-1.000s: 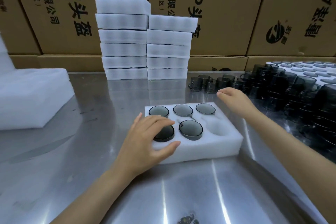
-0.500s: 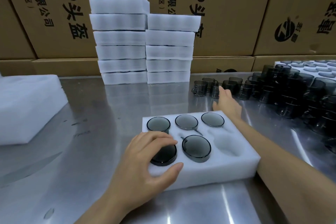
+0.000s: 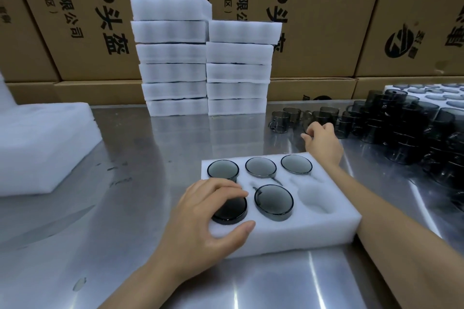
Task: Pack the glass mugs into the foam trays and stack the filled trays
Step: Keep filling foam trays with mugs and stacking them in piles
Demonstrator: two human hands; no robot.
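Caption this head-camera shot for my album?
Left hand steadies the foam tray, five mugs in; right hand takes another mug.

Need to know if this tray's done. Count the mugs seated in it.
5 in the foam tray: three along the far row, front middle, front left under the left hand. Front right pocket empty.
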